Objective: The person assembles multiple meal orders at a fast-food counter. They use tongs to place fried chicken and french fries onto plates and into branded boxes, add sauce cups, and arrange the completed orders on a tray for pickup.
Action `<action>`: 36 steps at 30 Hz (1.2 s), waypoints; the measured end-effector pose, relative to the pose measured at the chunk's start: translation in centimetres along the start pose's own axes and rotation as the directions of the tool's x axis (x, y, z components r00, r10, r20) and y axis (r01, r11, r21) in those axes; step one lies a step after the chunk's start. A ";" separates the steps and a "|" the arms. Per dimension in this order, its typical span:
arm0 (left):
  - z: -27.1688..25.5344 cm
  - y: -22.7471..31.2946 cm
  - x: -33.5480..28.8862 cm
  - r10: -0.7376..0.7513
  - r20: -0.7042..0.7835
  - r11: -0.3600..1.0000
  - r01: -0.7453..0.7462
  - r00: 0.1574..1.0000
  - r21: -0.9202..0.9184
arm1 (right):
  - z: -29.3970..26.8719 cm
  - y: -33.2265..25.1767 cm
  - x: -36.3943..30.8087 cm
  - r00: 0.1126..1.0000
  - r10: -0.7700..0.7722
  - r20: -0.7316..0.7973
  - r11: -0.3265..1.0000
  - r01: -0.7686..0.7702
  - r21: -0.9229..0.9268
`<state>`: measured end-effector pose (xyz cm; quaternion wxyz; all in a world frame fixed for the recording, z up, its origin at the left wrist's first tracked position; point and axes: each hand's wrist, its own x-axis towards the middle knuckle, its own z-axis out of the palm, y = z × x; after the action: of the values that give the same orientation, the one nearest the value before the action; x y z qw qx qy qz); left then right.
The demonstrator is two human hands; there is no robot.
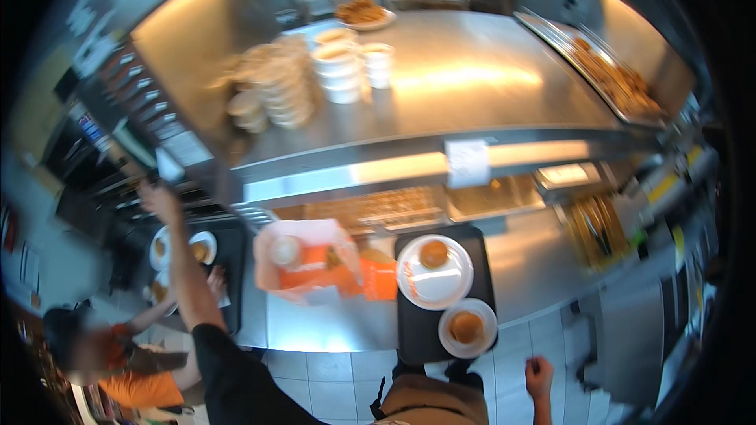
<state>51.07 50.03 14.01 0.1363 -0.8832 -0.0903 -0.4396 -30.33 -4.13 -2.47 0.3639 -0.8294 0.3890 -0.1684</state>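
My left hand (pixel 158 198) is stretched up to the far left, at a dark rack with a white paper slip (pixel 168 165) just above the fingers; motion blur hides whether it grips anything. Down by my side over the tiled floor, my right hand (pixel 539 378) is loosely closed and holds nothing. Before me a black tray (pixel 409 330) carries a large white plate (pixel 441 287) and a smaller white plate (pixel 482 315), each with a round brown bun. Left of it lies a clear plastic bag (pixel 303 240) holding orange packaging.
Another person in an orange top (pixel 138 386) stands at lower left, a hand (pixel 216 279) on a second black tray (pixel 233 256) of small plates. The steel upper shelf (pixel 472 79) holds stacked bowls (pixel 276 86), white cups (pixel 340 71) and trays of fried food (pixel 622 79).
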 end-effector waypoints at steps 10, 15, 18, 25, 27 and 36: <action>-35.0 10.6 -19.9 0.400 0.256 0.236 0.171 0.880 -0.957 | 1.5 -20.4 14.7 0.725 -0.679 -0.116 0.682 0.682 0.265; -48.3 27.8 -25.0 0.951 -0.118 -0.215 0.335 0.287 -0.917 | -1.4 -20.4 20.4 0.586 -0.809 0.046 0.547 0.722 0.424; -51.4 37.9 -24.3 0.926 -0.116 -0.244 0.335 0.359 -0.910 | -4.4 -16.9 24.9 0.880 -0.384 0.280 0.812 0.177 0.556; -56.5 48.6 -24.3 0.500 -0.010 -0.307 0.167 0.866 -0.937 | -5.7 -14.8 40.5 0.792 -0.545 -0.275 0.744 0.608 0.275; -56.6 45.6 -27.4 0.495 0.079 -0.302 0.256 0.865 -0.918 | -5.6 -14.9 42.2 0.814 -0.494 -0.304 0.755 0.576 0.314; -56.5 29.2 -49.8 0.343 0.839 -0.003 0.893 0.423 -0.449 | -3.8 -19.0 42.8 0.804 -0.500 -0.323 0.734 0.591 0.335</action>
<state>-12.99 2.38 1.97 -0.6669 -0.7381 -0.0526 0.0878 4.87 -30.59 13.93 0.4241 -0.7858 0.1179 -0.4344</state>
